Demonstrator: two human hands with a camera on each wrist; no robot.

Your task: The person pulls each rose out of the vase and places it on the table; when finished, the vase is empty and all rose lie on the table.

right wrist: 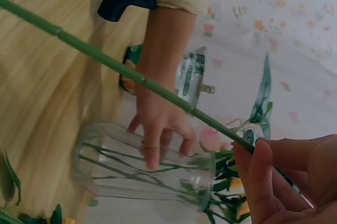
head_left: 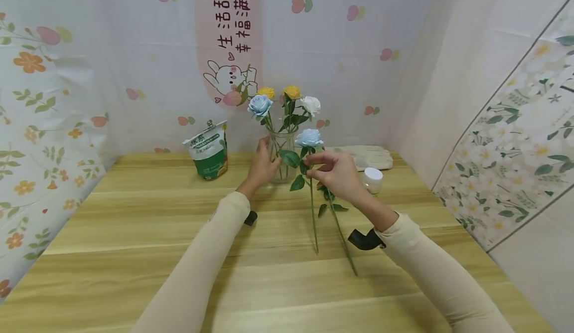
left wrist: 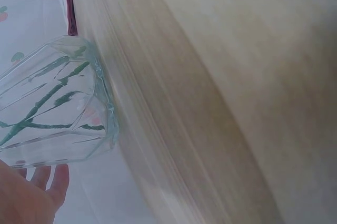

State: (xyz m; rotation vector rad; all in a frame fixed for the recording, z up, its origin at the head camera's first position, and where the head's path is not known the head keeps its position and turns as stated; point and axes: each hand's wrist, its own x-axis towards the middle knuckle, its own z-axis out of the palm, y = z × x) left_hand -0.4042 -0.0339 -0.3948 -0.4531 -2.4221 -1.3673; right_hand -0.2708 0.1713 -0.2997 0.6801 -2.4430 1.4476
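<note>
A clear glass vase (head_left: 283,174) stands near the back of the table with yellow, light blue and white roses in it. My left hand (head_left: 261,167) holds the vase from its left side, fingers behind and thumb in front. Crossed green stems show through the glass vase (left wrist: 47,140) in the left wrist view. Just right of the vase, my right hand (head_left: 338,176) pinches a light blue rose (head_left: 309,137) high on its stem, near the leaves. The rose's stem (right wrist: 121,70) slants down over the table, its bloom upright beside the vase rim.
Another flower stem (head_left: 343,236) lies on the table under the right hand, its bloom mostly hidden. A green and white pouch (head_left: 210,156) with a clip stands left. At the back right are a white-lidded jar (head_left: 373,177) and pale gloves (head_left: 374,156). A printed curtain (head_left: 157,64) hangs behind.
</note>
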